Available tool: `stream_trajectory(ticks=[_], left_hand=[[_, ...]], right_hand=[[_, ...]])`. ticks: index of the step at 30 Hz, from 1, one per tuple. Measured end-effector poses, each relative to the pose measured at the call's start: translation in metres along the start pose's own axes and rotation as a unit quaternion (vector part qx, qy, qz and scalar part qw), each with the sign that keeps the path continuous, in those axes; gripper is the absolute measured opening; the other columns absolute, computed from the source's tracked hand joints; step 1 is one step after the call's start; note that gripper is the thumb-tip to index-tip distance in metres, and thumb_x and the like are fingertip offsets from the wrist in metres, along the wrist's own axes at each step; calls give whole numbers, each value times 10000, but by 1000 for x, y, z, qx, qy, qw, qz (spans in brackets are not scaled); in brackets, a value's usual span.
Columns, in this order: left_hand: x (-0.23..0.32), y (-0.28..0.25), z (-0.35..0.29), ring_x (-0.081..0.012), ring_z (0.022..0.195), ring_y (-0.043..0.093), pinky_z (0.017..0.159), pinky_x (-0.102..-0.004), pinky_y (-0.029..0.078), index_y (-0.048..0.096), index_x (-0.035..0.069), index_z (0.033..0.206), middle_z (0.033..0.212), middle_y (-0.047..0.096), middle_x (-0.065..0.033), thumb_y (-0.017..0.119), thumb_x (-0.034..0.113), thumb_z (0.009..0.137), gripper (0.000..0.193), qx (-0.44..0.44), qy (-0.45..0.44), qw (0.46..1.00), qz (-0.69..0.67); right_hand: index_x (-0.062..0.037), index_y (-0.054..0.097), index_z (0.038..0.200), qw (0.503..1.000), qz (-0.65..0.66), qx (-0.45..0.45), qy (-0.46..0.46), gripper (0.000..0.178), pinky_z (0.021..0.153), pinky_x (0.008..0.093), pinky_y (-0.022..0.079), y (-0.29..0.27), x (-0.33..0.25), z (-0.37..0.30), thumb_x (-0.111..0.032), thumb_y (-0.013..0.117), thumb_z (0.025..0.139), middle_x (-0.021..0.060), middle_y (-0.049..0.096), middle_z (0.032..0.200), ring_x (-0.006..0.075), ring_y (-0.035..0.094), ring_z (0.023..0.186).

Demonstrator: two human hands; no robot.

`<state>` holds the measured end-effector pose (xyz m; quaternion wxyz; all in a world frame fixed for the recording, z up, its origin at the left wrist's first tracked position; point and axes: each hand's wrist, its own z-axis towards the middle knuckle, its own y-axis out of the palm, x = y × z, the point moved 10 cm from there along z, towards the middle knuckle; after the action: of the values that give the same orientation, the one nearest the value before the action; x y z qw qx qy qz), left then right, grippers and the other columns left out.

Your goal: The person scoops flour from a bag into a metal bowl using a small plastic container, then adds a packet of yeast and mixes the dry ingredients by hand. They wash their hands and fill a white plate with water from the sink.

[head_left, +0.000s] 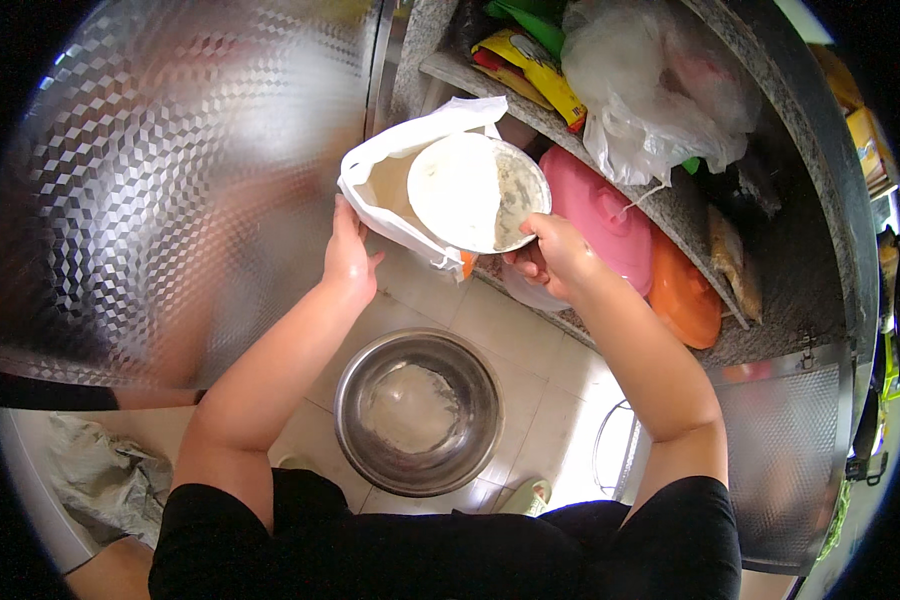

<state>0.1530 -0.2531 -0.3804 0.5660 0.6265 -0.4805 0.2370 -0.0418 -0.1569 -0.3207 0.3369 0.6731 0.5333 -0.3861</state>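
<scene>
Above a tiled floor (510,335), in front of an open cupboard, a person held a white bag (380,218) and a round bowl (480,190) close together. The right hand (558,250) gripped the bowl by its near right rim, the thumb on the upper side and the other fingers curled below. The left hand (348,255) was against the bag's left side, with fingers reaching up along it and the thumb standing out to the right; how firmly it was closed on the bag I could not tell. The bowl was at the bag's open mouth, its left part overlapping the opening. Its inside looked bright white on the left and greyish and mottled on the right. Something tan showed inside the bag, beside the bowl.

Below the hands and well apart from them, a metal basin (355,410) stood on the floor with white powder (410,405) spread over its bottom. A pale green sandal (533,495) showed near the basin's lower right side.

To the right, a speckled stone shelf (470,85) bore a yellow packet (530,70) and a see-through plastic bag (650,100). Under it were a pink plastic thing (600,220) and, just beside that, an orange one (685,295). To the left rose a shiny patterned metal panel (160,200).
</scene>
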Motion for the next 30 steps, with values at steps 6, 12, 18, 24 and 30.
stream_trajectory(ticks=[6,12,18,24,30], left_hand=[[13,-4,-19,-274,1310,-4,990,-555,67,42,136,1367,1432,41,-54,226,586,841,716,-51,22,998,31],[14,0,-54,-300,1289,96,987,-491,165,83,133,1366,1420,91,-97,318,566,838,722,-73,2,995,66],[1,-12,-58,-331,1245,213,965,-489,252,35,74,1360,1391,110,-196,260,551,852,732,-78,23,989,126],[-15,-23,-64,-297,1228,273,962,-438,269,102,100,1359,1368,229,-158,337,524,853,700,-53,-20,993,100],[-23,-45,-56,-241,1028,456,850,-371,385,331,69,1272,1211,434,-144,354,481,868,578,-16,-39,985,168]], right_hand=[[29,492,861,997,67,-34,-24,242,327,229,236,-8,14,-37,-164,375,773,87,492,591,104,335,368],[31,493,905,996,79,-31,8,244,352,215,277,-28,72,-74,-162,419,774,88,524,662,106,395,419],[2,439,1056,991,-55,-29,118,364,352,218,323,-29,192,-69,-128,476,718,98,533,717,105,440,441],[-13,332,1174,792,-603,73,-64,429,611,397,477,-5,284,-2,-118,440,772,217,533,928,325,586,758],[-43,355,1161,720,-690,38,-70,364,616,389,501,36,300,-2,-94,415,805,190,491,941,323,589,752]])
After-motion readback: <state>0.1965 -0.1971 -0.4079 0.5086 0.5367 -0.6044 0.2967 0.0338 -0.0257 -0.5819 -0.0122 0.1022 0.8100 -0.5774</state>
